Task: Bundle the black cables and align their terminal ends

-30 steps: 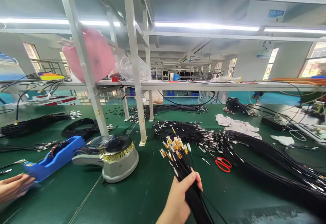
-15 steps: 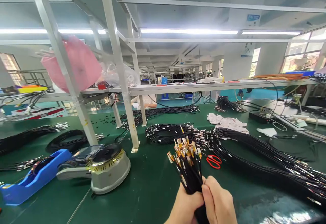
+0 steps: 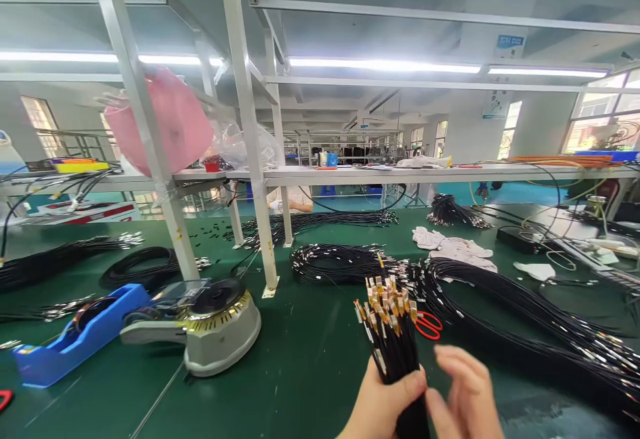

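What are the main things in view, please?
Flat table: one, green, beneath
Metal shelf: one, white, above table
Held cable bundle: one, black, foreground
Other cable bundles: several, black, across table
Scissor handles: one pair, red, right
Plastic tape dispenser: one, blue, left
Round machine: one, grey, beside dispenser
Cloth gloves: count unclear, white, right
Plastic bag: one, pink, shelf
Person: one, pale clothing, background
Left grip: one, bare, around held bundle
Right grip: one, bare, beside it

Left hand [image 3: 384, 400] clenched, right hand [image 3: 470, 392] half-curled
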Action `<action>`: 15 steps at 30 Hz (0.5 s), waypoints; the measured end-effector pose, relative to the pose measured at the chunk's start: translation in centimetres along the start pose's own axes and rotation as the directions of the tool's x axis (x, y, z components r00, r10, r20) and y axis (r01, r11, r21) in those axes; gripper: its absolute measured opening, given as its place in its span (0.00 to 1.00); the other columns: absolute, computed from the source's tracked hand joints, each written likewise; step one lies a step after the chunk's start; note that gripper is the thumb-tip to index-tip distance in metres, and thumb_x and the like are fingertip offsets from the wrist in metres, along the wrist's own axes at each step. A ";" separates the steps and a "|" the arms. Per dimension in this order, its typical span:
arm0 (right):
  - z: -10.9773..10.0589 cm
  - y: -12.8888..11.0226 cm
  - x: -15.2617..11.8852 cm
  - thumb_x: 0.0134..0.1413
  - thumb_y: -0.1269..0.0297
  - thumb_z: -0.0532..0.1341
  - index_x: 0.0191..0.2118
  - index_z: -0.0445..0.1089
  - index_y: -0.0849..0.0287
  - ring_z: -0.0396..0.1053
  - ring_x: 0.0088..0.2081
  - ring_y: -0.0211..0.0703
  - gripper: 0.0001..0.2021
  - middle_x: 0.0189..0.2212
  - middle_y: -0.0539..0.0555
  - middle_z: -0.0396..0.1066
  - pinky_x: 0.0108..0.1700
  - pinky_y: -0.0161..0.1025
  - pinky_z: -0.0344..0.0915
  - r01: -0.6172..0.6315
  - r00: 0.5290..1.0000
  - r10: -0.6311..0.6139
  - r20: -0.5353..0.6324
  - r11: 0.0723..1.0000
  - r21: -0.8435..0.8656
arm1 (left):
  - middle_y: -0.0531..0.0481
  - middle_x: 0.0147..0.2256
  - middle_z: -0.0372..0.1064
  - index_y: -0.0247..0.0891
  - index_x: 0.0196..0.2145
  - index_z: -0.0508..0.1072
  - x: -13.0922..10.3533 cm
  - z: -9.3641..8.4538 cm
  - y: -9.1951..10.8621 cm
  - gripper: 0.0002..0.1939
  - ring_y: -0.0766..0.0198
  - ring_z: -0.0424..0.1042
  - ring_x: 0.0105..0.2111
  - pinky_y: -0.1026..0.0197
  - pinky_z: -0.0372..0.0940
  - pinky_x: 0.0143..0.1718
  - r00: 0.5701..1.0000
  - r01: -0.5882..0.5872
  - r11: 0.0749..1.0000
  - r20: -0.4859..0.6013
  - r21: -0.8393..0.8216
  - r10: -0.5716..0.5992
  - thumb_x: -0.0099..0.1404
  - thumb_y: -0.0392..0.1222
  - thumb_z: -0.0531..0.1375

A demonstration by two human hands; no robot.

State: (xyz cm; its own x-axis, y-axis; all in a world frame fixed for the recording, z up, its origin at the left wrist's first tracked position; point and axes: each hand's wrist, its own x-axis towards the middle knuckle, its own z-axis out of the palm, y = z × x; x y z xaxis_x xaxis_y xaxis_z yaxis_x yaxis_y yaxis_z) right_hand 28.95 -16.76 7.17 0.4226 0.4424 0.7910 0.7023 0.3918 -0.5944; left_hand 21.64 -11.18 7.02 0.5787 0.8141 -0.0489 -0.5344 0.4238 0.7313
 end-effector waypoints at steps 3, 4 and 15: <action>-0.4 -2.5 5.1 0.55 0.69 0.49 0.57 0.52 0.56 0.49 0.57 0.59 0.22 0.57 0.60 0.49 0.54 0.55 0.54 0.365 0.913 -0.340 0.225 0.927 -0.083 | 0.48 0.23 0.69 0.33 0.28 0.70 0.0 0.4 -0.1 0.21 0.61 0.68 0.26 0.61 0.60 0.29 0.997 -0.060 0.998 -0.039 0.020 0.061 0.37 0.43 0.71; -0.2 -3.3 6.7 0.55 0.70 0.50 0.58 0.52 0.58 0.49 0.58 0.59 0.23 0.57 0.60 0.51 0.56 0.57 0.51 0.508 0.821 -0.443 0.361 0.855 -0.107 | 0.46 0.26 0.71 0.34 0.30 0.71 0.0 0.5 -0.1 0.22 0.57 0.69 0.29 0.59 0.62 0.32 0.992 -0.110 0.993 -0.058 0.034 0.112 0.36 0.42 0.71; 2.1 -1.3 8.6 0.55 0.79 0.51 0.46 0.65 0.60 0.51 0.58 0.52 0.15 0.51 0.58 0.63 0.55 0.54 0.58 0.551 0.724 -0.530 0.441 0.829 0.093 | 0.45 0.25 0.70 0.31 0.36 0.73 0.2 -0.6 0.7 0.26 0.59 0.69 0.24 0.59 0.63 0.28 0.974 -0.170 0.982 0.168 0.077 0.155 0.39 0.44 0.70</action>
State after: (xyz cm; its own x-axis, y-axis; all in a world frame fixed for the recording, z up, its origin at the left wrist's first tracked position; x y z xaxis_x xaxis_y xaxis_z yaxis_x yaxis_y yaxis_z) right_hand 30.45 -11.79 14.46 -0.3192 0.4685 0.8238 0.7620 0.6437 -0.0708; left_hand 21.04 -10.47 7.12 0.5836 0.7918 0.1801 -0.5761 0.2475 0.7790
